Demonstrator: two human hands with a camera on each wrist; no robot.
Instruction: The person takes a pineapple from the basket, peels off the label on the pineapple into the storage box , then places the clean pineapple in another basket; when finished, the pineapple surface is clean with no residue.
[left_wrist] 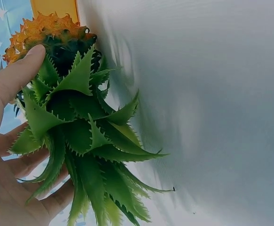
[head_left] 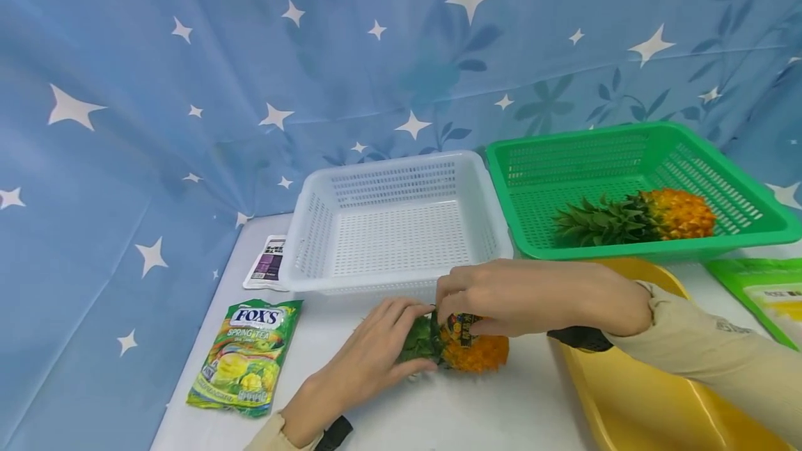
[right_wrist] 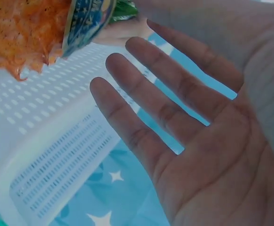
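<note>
A small pineapple (head_left: 474,352) with an orange body and spiky green crown lies on its side on the white table. My left hand (head_left: 379,350) holds it at the crown. In the left wrist view, the thumb lies across the top of the green leaves (left_wrist: 87,136), and the fingers are behind them. A dark printed label (right_wrist: 89,23) wraps the pineapple's body. My right hand (head_left: 495,298) is over the body end. In the right wrist view its fingers (right_wrist: 169,89) are extended and spread beside the fruit; the thumb is hidden there.
A white basket (head_left: 401,284) stands behind the hands. To its right, a green basket (head_left: 658,249) contains another pineapple (head_left: 679,214). A yellow bin (head_left: 601,395) is under the right forearm. A candy bag (head_left: 247,357), a white-purple packet (head_left: 268,264) and a green package (head_left: 761,291) lie around.
</note>
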